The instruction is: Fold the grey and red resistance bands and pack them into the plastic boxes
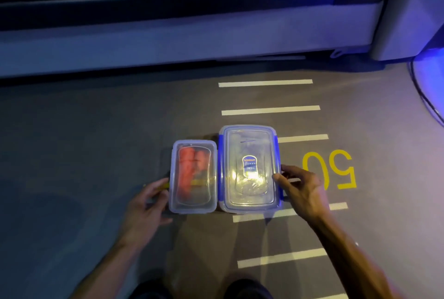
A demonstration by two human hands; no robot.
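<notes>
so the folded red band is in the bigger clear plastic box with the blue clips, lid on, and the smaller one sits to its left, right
Not quite. The head view shows the folded red resistance band inside the smaller clear plastic box on the left, lid on. The bigger clear plastic box with blue clips sits to its right, also lidded.

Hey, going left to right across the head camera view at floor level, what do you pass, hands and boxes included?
Left hand → smaller plastic box holding the red band → larger blue-clipped box → right hand → yellow "50" floor marking.
</notes>
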